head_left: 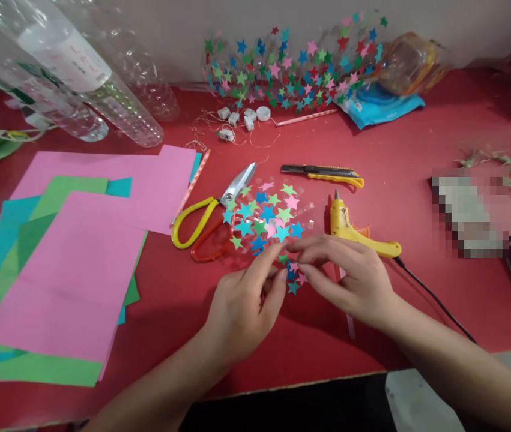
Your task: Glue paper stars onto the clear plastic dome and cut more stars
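Observation:
A clear plastic piece covered in small paper stars [268, 212] lies on the red table in front of me. The stars are blue, green and pink, and several run down between my hands. My left hand [248, 303] has its thumb and index finger bent together at the near edge of this piece. From the right, my right hand [349, 273] pinches the same edge, its thumb tip beside a pink star [294, 267]. The fingers partly hide what they grip. Scissors [212, 216] with yellow and red handles lie left of the stars, and a yellow glue gun [349, 228] lies right.
A utility knife [322, 173] lies beyond the stars. Behind it rests a star-covered clear bottle [291, 72] by a blue packet [379, 111]. Coloured paper sheets [66, 282] and plastic bottles [97, 78] occupy the left. The glue gun's cord [435, 300] runs to the front right.

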Motion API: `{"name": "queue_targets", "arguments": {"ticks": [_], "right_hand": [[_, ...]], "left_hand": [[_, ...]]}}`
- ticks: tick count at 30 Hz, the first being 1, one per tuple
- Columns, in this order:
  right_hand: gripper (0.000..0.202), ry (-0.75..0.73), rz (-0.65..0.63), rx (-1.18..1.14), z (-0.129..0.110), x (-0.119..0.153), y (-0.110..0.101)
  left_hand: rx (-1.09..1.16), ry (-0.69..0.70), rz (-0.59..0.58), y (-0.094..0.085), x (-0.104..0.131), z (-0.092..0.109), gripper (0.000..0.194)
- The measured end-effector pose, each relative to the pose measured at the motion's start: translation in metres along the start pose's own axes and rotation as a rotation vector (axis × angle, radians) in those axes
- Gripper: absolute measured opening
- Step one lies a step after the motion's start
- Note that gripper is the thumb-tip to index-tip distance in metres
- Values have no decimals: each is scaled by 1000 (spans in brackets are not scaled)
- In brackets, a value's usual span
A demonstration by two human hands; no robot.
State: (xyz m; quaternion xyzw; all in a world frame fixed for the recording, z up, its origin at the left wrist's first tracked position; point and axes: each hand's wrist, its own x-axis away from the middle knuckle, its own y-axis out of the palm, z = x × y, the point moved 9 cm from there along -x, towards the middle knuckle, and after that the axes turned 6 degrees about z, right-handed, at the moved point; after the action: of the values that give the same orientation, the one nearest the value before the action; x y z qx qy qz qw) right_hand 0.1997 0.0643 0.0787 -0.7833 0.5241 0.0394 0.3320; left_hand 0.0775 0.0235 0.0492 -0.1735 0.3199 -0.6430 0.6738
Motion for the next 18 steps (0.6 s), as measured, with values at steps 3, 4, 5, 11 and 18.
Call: {"name": "queue_targets", "arguments": {"ticks": [3, 4, 5, 11, 18], "right_hand": [[9, -2, -3, -4, 1, 2, 3], [8, -3, -5, -1, 1, 2, 3], [7, -6, -11, 2, 1, 3, 4], [8, -45, -31, 1, -1, 1, 6], [8, -353, 39, 280, -18, 10, 7]], "left_hand": [[-3, -10, 69, -3, -3, -6, 26], [-28, 14, 99, -4, -4, -6, 22], [-58, 53, 133, -6, -5, -4, 19], [-206, 305, 254, -9, -6, 12, 13], [-166, 262, 230, -5, -5, 7, 16]]}}
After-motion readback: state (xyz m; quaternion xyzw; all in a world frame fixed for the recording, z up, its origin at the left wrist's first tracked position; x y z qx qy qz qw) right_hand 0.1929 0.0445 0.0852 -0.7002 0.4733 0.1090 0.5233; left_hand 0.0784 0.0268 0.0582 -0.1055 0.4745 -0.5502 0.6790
